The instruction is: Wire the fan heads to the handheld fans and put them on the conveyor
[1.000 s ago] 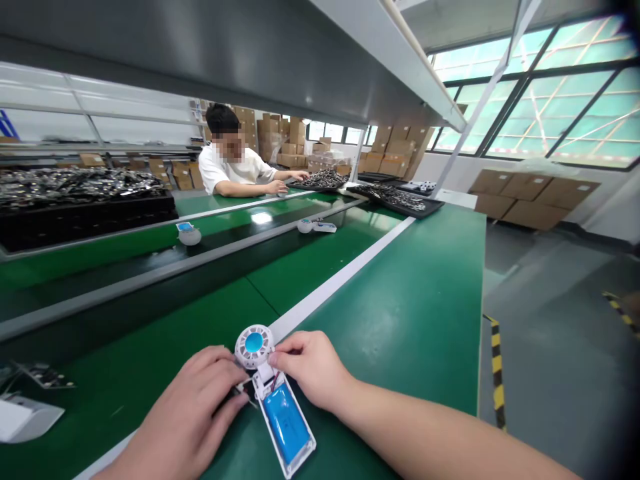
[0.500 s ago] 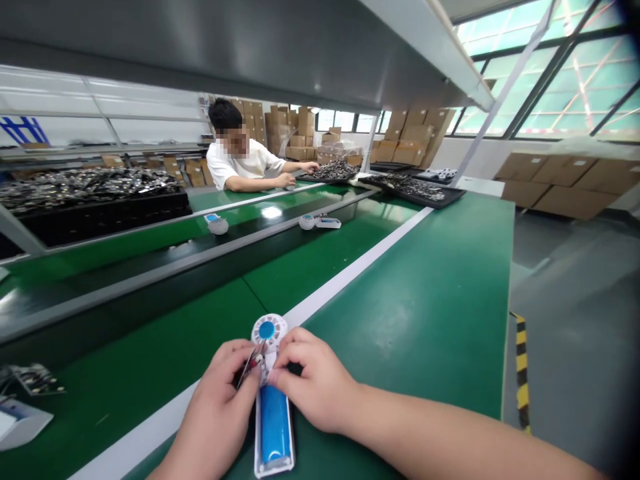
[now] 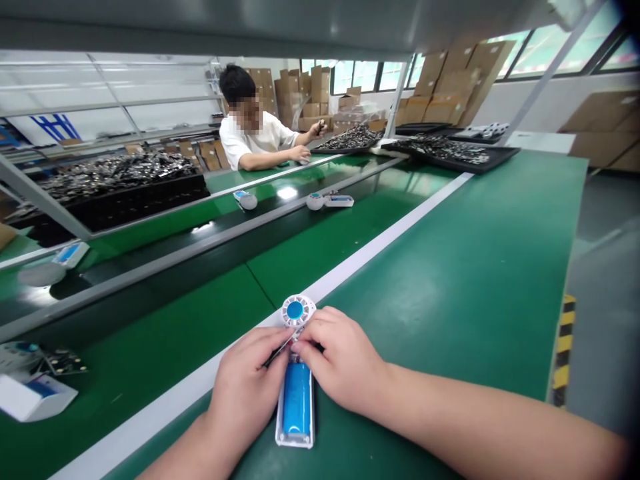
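An opened handheld fan [image 3: 298, 400] lies on the green bench, its round white head with a blue centre pointing away from me and a long blue battery in the handle shell. My left hand [image 3: 253, 370] pinches a thin, dark circuit board [image 3: 278, 352], seen nearly edge-on, beside the fan's neck. Closed finger to thumb, my right hand [image 3: 340, 357] works at the neck from the other side. Small red and white bits show between my fingertips; what the right fingertips grip is hidden.
More opened fans [image 3: 340, 200] lie along the line; one with a circuit board [image 3: 65, 362] is at left. Black trays [image 3: 450, 152] heaped with parts stand at the far end. Across the bench sits a co-worker [image 3: 257, 137]. A shelf [image 3: 280, 30] overhangs the bench.
My view has shifted, so the fan and both hands appear higher and farther right. My hands have drawn closer over the neck. The co-worker has lifted one hand from the tray holding something small.
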Demonstrator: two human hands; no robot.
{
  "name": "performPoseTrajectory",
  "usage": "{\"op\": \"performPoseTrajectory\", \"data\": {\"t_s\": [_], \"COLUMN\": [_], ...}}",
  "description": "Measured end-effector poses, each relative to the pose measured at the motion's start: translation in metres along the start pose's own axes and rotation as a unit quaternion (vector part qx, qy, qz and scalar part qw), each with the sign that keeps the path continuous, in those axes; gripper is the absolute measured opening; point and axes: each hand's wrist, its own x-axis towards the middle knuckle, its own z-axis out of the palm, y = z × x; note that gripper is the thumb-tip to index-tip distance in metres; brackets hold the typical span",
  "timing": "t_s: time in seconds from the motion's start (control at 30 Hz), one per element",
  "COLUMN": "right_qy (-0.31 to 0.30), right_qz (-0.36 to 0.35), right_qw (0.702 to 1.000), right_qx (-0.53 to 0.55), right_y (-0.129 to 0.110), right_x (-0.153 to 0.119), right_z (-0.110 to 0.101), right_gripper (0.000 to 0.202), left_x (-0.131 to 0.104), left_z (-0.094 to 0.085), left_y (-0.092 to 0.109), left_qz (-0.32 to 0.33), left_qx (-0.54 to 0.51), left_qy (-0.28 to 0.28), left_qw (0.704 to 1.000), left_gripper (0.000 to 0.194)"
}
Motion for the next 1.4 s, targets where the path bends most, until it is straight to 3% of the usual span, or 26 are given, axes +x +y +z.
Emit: {"op": "performPoseTrajectory", "data": {"t_s": [0.23,0.33,0.47,0.6,0.7,0.83,1.0,1.13,1.4], "right_qy": [-0.004,0.001,0.017,0.024,0.030,0.036,0.018,0.015,0.011], "right_qz": [-0.019,-0.012,0.024,0.086,0.085,0.061,0.031,0.028,0.022], "right_qw": [1.000,1.000,0.999,0.993,0.993,0.997,0.999,0.999,1.000], "right_qx": [-0.004,-0.010,0.017,0.083,0.082,0.039,0.011,0.008,-0.004], "right_y": [0.002,0.001,0.001,-0.001,-0.002,-0.001,0.000,-0.002,-0.002], "right_x": [-0.001,-0.001,-0.001,0.002,0.003,0.002,0.000,0.000,0.000], "right_z": [0.001,0.000,0.001,0.002,0.004,0.006,0.003,0.001,0.001], "right_gripper": [0.016,0.015,0.015,0.016,0.018,0.018,0.019,0.020,0.021], "left_x": [0.001,0.001,0.003,0.010,0.013,0.006,-0.004,-0.004,-0.005], "left_z": [0.000,0.002,0.001,-0.008,-0.012,-0.007,0.001,0.000,-0.001], "left_y": [-0.003,-0.002,0.004,0.012,0.018,0.016,0.010,0.009,0.004], "left_qz": [0.047,0.038,-0.081,-0.223,-0.264,-0.223,-0.080,-0.074,0.004], "left_qx": [0.011,0.003,-0.015,-0.061,-0.090,-0.058,-0.019,-0.019,0.003], "left_qy": [0.003,0.002,-0.003,-0.042,-0.089,-0.084,-0.047,-0.029,-0.022], "left_qw": [0.999,0.999,0.997,0.972,0.956,0.969,0.996,0.997,1.000], "left_gripper": [0.024,0.023,0.019,0.026,0.027,0.029,0.028,0.024,0.023]}}
